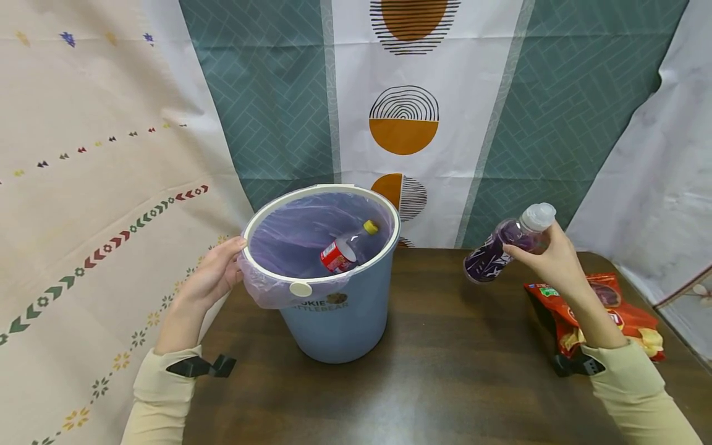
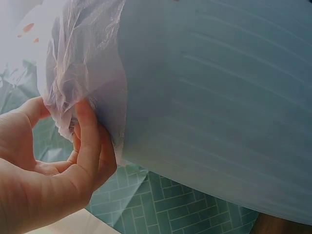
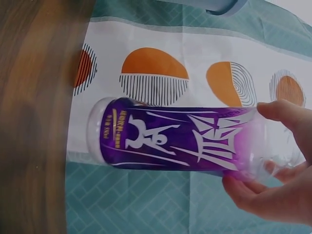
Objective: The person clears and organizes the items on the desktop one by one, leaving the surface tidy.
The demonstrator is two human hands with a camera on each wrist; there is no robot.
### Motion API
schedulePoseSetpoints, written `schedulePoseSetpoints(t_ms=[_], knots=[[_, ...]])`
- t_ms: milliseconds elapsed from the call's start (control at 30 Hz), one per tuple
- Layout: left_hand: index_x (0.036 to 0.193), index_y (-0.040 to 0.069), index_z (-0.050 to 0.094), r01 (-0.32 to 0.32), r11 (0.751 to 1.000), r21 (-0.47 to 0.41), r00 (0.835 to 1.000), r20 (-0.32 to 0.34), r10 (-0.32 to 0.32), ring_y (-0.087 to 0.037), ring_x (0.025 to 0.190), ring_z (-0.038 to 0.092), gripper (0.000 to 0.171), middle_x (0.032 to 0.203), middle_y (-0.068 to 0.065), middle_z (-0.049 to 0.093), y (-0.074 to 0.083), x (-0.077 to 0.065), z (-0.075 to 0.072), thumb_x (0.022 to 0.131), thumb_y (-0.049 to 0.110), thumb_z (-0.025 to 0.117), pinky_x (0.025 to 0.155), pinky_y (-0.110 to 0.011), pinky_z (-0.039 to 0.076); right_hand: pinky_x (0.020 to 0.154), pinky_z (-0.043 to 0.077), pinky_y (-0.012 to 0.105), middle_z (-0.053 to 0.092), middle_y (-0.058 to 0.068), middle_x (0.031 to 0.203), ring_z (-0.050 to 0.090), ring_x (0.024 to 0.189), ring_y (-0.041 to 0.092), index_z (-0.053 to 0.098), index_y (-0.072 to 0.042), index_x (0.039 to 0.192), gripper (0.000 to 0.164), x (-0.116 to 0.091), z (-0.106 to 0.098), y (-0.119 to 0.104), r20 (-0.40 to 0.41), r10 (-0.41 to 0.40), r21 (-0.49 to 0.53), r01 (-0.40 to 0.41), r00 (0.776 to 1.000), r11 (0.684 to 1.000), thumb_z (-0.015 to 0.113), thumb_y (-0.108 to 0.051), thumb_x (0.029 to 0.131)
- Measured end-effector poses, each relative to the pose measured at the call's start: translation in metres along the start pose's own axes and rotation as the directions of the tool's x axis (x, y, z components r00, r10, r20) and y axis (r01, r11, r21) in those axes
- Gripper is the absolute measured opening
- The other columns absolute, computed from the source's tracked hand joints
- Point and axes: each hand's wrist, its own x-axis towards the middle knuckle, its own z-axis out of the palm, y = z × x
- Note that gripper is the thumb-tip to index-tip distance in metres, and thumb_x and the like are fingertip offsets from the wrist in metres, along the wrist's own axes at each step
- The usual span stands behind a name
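Observation:
A pale blue trash can [image 1: 336, 330] stands on the dark wooden table, lined with a thin purple plastic bag [image 1: 267, 287] folded over its white rim. My left hand [image 1: 214, 275] pinches the bag and rim at the can's left side; in the left wrist view its fingers curl at the bag's gathered edge [image 2: 73, 73]. Inside the can leans a clear bottle [image 1: 339, 253] with a red label and yellow cap. Right of the can, my right hand [image 1: 556, 259] grips a purple-labelled drink bottle [image 1: 492, 256] near its white cap. That bottle is tilted, base down and to the left, above the table.
A red chip bag [image 1: 639, 315] lies at the table's right side, partly behind my right forearm. Behind the table hangs a teal and white patterned cloth [image 1: 406, 68], with a cream embroidered cloth [image 1: 100, 185] at the left. Bare tabletop [image 1: 445, 383] shows in front.

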Motion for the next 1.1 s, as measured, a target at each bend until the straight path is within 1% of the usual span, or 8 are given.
schedulePoseSetpoints(t_ms=[100, 167, 233, 300, 533, 667, 900, 1100], knots=[[0.111, 0.010, 0.052, 0.003, 1.000, 0.009, 1.000, -0.002, -0.003, -0.003, 0.080, 0.057, 0.021, 0.093, 0.005, 0.058, 0.000, 0.000, 0.000, 0.099, 0.015, 0.036, 0.067, -0.017, 0.050, 0.093, 0.045, 0.045, 0.044, 0.014, 0.127, 0.044, 0.113, 0.030, 0.032, -0.020, 0.136, 0.069, 0.000, 0.001, -0.002, -0.029, -0.009, 0.029, 0.010, 1.000, 1.000, 0.071, -0.031, 0.079], [0.111, 0.010, 0.052, 0.007, 1.000, 0.018, 1.000, -0.006, -0.007, -0.003, 0.080, 0.057, 0.021, 0.094, 0.005, 0.058, 0.000, -0.001, 0.000, 0.099, 0.016, 0.037, 0.067, -0.017, 0.050, 0.092, 0.046, 0.027, 0.044, 0.010, 0.126, 0.046, 0.111, 0.019, 0.033, -0.023, 0.135, 0.068, 0.000, 0.002, -0.003, -0.050, -0.025, 0.046, 0.027, 0.998, 0.999, 0.071, -0.028, 0.078], [0.111, 0.010, 0.052, 0.009, 1.000, 0.021, 1.000, -0.004, -0.009, -0.003, 0.080, 0.057, 0.021, 0.093, 0.005, 0.058, 0.000, -0.001, 0.000, 0.099, 0.016, 0.037, 0.067, -0.017, 0.050, 0.085, 0.043, 0.009, 0.045, 0.008, 0.124, 0.047, 0.107, 0.008, 0.034, -0.023, 0.135, 0.068, 0.001, 0.002, -0.004, -0.068, -0.049, 0.079, 0.054, 0.997, 0.995, 0.072, -0.024, 0.078], [0.112, 0.010, 0.052, 0.013, 1.000, 0.019, 1.000, -0.004, -0.012, -0.003, 0.080, 0.057, 0.021, 0.094, 0.005, 0.057, 0.001, -0.001, 0.000, 0.099, 0.016, 0.037, 0.067, -0.017, 0.050, 0.079, 0.039, 0.000, 0.044, 0.006, 0.126, 0.046, 0.105, 0.001, 0.034, -0.022, 0.136, 0.069, 0.001, 0.002, -0.006, -0.080, -0.070, 0.116, 0.079, 0.994, 0.990, 0.072, -0.019, 0.078], [0.111, 0.010, 0.052, 0.018, 0.999, 0.042, 0.999, -0.032, -0.017, -0.003, 0.079, 0.057, 0.020, 0.093, 0.006, 0.057, 0.001, 0.000, 0.003, 0.099, 0.018, 0.038, 0.067, -0.016, 0.050, 0.083, 0.042, 0.004, 0.041, 0.007, 0.137, 0.049, 0.116, 0.006, 0.031, -0.020, 0.140, 0.075, 0.002, 0.002, -0.014, -0.112, -0.122, 0.230, 0.145, 0.986, 0.962, 0.071, -0.007, 0.078], [0.108, 0.011, 0.054, 0.020, 0.999, 0.039, 0.999, -0.033, -0.019, -0.003, 0.079, 0.057, 0.019, 0.092, 0.006, 0.057, 0.001, 0.000, 0.003, 0.098, 0.018, 0.039, 0.068, -0.017, 0.050, 0.085, 0.042, 0.005, 0.046, 0.003, 0.129, 0.051, 0.112, 0.003, 0.034, -0.015, 0.138, 0.076, 0.003, 0.003, -0.022, -0.147, -0.168, 0.346, 0.210, 0.975, 0.914, 0.071, 0.004, 0.074], [0.107, 0.011, 0.055, 0.014, 0.999, 0.037, 0.999, -0.030, -0.013, -0.003, 0.079, 0.057, 0.020, 0.090, 0.006, 0.058, 0.000, -0.001, 0.003, 0.099, 0.017, 0.038, 0.067, -0.017, 0.050, 0.088, 0.043, 0.008, 0.049, 0.003, 0.122, 0.053, 0.112, 0.009, 0.041, -0.010, 0.134, 0.073, 0.004, 0.004, -0.038, -0.207, -0.219, 0.513, 0.297, 0.953, 0.806, 0.067, 0.014, 0.070], [0.107, 0.011, 0.055, 0.015, 0.999, 0.043, 0.999, -0.037, -0.014, -0.004, 0.079, 0.058, 0.020, 0.089, 0.006, 0.058, -0.001, -0.001, 0.003, 0.099, 0.018, 0.038, 0.068, -0.018, 0.050, 0.089, 0.044, 0.010, 0.050, 0.004, 0.123, 0.052, 0.113, 0.011, 0.041, -0.008, 0.133, 0.072, 0.005, 0.005, -0.053, -0.236, -0.237, 0.548, 0.331, 0.942, 0.768, 0.067, 0.015, 0.070]])
